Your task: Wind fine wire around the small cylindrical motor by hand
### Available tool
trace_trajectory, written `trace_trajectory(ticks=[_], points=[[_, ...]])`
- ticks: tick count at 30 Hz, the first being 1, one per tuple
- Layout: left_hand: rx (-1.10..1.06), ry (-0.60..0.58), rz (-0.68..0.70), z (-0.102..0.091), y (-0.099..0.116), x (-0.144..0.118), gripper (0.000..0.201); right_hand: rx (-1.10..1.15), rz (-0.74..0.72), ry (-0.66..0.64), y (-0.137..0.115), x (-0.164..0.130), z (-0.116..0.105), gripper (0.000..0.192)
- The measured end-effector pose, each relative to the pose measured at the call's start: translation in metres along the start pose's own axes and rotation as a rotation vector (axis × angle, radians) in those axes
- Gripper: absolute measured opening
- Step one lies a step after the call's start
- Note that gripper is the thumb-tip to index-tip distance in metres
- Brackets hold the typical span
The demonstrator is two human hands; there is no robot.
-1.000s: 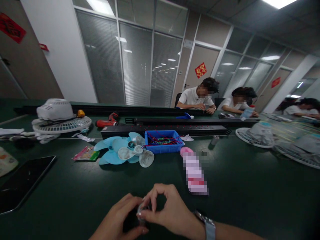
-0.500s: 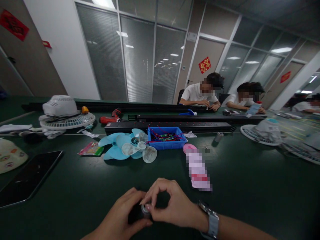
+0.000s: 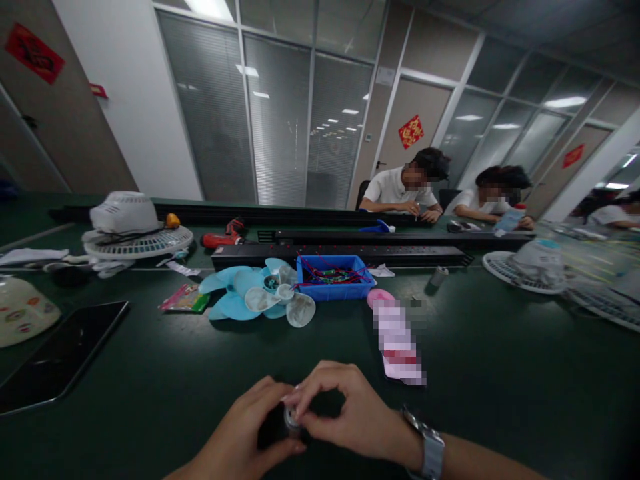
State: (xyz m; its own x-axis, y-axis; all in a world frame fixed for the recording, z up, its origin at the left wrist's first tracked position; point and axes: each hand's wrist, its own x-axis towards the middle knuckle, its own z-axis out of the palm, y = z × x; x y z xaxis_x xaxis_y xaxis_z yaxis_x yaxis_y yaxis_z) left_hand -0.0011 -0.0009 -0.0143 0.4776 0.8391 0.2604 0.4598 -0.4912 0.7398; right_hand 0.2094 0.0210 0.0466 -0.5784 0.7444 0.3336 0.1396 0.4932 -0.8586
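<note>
Near the front of the green table, my left hand (image 3: 250, 423) curls around a small silver-grey cylinder (image 3: 291, 420), thumb on the near side and fingers on the far side. Thumb and forefinger of my right hand (image 3: 345, 413) are pinched together at the cylinder's top rim; whether they grip the rim or a tiny part on it cannot be made out. Most of the cylinder is hidden by my fingers. A watch (image 3: 425, 440) is on my right wrist. Farther back stands a similar-looking silver cylinder (image 3: 439, 277).
Ahead lie blue fan blades (image 3: 235, 293), a blue bin (image 3: 335, 290) of wires and a pink-cased object (image 3: 400, 347), partly pixelated. A dark tablet (image 3: 65, 353) is at left. Long black bars (image 3: 340, 256), a red power drill (image 3: 223, 235) and fan housings (image 3: 125, 213) sit behind. Several people work across the table.
My right fingertips have shifted very slightly at the top of the cylinder. The whole view has moved a little; my left hand keeps its hold.
</note>
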Motion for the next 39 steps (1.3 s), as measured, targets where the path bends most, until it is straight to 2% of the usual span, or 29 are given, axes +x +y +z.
trace_trajectory(ticks=[5,11,21,30,35,39], points=[[0.0,-0.011,-0.015,-0.001,0.003,0.0,0.034,0.015,0.042,0.031,-0.001,0.001,0.003,0.006],[0.019,-0.038,-0.038,-0.003,0.008,0.002,0.03,-0.031,0.095,0.087,-0.002,0.0,0.007,0.013],[0.032,-0.077,-0.066,-0.007,0.014,0.004,0.025,-0.094,0.004,0.168,-0.005,0.0,0.013,0.022],[0.026,-0.055,-0.057,-0.004,0.01,0.004,0.026,-0.139,-0.044,0.229,-0.003,-0.004,0.018,0.024],[0.022,-0.055,-0.035,-0.004,0.008,0.003,0.029,-0.155,0.026,0.236,-0.002,-0.003,0.019,0.027],[0.03,-0.035,-0.024,-0.003,0.006,0.003,0.032,-0.128,0.016,0.215,0.001,-0.003,0.019,0.018]])
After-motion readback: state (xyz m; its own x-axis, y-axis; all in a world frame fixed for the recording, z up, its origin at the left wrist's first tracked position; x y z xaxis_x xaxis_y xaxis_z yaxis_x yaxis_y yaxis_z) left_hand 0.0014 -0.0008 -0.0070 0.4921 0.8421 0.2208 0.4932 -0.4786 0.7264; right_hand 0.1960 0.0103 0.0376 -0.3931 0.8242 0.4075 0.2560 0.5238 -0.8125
